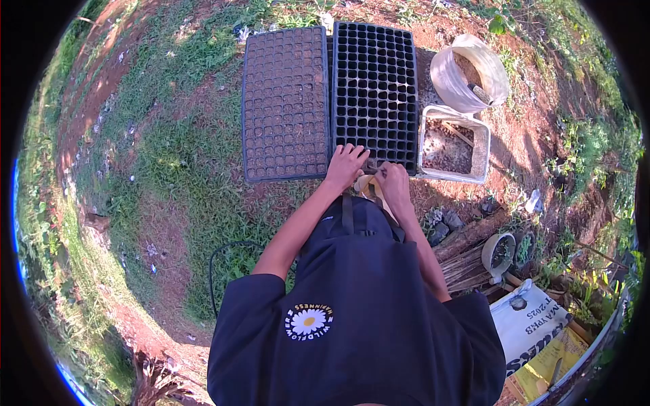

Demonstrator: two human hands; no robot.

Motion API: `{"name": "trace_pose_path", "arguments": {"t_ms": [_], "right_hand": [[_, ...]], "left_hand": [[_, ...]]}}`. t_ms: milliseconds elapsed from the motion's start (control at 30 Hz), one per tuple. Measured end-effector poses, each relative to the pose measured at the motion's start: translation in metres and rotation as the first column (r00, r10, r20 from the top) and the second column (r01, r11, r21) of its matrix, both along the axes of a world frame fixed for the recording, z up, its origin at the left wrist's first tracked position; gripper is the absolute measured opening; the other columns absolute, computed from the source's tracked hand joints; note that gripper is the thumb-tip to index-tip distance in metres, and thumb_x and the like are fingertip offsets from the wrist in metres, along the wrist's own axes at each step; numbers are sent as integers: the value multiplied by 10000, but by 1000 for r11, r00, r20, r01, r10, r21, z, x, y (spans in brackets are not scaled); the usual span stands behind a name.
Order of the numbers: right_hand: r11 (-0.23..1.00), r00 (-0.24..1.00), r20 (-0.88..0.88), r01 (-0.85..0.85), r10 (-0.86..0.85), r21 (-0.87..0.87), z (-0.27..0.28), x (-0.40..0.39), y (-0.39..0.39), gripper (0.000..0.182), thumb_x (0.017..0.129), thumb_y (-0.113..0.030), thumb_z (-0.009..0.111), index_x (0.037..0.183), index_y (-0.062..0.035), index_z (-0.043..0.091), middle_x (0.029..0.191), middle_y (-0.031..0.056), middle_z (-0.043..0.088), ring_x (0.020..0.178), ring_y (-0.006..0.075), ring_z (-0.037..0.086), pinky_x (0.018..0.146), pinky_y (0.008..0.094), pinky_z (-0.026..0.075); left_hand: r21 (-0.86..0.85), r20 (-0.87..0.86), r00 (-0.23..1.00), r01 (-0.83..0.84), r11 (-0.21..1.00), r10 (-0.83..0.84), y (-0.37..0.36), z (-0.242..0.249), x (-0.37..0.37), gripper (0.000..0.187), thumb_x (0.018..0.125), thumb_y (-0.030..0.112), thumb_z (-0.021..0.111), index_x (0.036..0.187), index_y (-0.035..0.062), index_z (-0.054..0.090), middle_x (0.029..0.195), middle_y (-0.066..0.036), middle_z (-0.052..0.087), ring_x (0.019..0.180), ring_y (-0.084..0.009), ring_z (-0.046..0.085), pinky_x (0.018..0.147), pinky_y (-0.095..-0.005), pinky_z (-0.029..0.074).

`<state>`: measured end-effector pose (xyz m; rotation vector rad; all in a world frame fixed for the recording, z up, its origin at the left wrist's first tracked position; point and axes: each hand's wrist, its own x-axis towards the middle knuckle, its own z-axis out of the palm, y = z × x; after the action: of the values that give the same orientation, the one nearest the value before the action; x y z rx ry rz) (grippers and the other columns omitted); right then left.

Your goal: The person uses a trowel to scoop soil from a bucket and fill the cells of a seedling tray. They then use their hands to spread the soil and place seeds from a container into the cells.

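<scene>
Two plug seedling trays lie side by side before me. The cells of the left seedling tray point(284, 105) are filled with brown soil; those of the right seedling tray point(374, 88) look dark and hollow. At the near edge of the trays, my left hand point(347, 166) is closed with its fingers curled, close to the right tray's near left corner. My right hand point(394, 181) pinches beside it, near that tray's front edge. Between both hands is a small dark, brownish thing point(371, 166) whose kind I cannot tell. A yellowish patch point(369, 184) shows just below them.
Right of the trays stand a whitish round tub point(502, 71) and a square pale container point(481, 152) with soil and a stick inside. Further down are a log point(474, 233), bundled sticks point(464, 271), a small pot point(489, 254) and a printed sack point(531, 321). Grass point(183, 155) covers the left.
</scene>
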<state>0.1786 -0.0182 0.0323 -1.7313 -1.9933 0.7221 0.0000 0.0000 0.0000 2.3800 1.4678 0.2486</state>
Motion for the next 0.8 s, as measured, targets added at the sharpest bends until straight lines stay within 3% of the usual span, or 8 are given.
{"name": "trace_pose_path", "arguments": {"t_ms": [200, 367, 467, 700, 800], "right_hand": [[997, 1000, -19, -8, 9, 79, 5, 10, -2, 104, 775, -53, 688, 789, 46, 658, 735, 220, 648, 717, 387, 630, 670, 465, 496], [995, 991, -107, 85, -78, 60, 11, 18, -2, 109, 784, -50, 691, 830, 47, 678, 729, 211, 665, 706, 348, 671, 672, 419, 525], [990, 992, -53, 120, -116, 71, 17, 22, -2, 112, 794, -55, 692, 848, 42, 686, 741, 211, 676, 705, 336, 685, 673, 405, 532], [984, 981, -115, 162, -154, 69, 7, 20, -6, 110, 796, -61, 693, 842, 38, 682, 743, 202, 680, 698, 342, 681, 661, 405, 527], [987, 978, -133, 162, -162, -5, 5, 16, -7, 107, 792, -62, 691, 845, 30, 684, 779, 204, 674, 762, 370, 638, 719, 456, 507]], "left_hand": [[32, 24, 1000, 9, 999, -10, 0, 1, 7, 656, 716, 233, 817, 1325, 132, 596, 1294, -51, 571, 1149, -241, 513, 992, -407, 383], [82, 35, 998, 51, 995, -54, -6, -3, 3, 605, 748, 216, 794, 1325, 227, 610, 1327, -78, 557, 1206, -254, 499, 1008, -428, 381], [148, 6, 997, 78, 986, -79, -9, -13, -1, 553, 782, 214, 765, 1315, 255, 624, 1360, -103, 541, 1245, -276, 484, 1020, -436, 378], [127, 6, 994, 106, 986, -108, -12, -16, -10, 506, 821, 221, 726, 1314, 282, 634, 1440, -121, 485, 1309, -306, 446, 1061, -463, 365], [88, 5, 993, 117, 989, -118, -12, -15, -12, 460, 867, 258, 682, 1323, 288, 624, 1478, -142, 445, 1351, -337, 404, 1100, -490, 348]]}}
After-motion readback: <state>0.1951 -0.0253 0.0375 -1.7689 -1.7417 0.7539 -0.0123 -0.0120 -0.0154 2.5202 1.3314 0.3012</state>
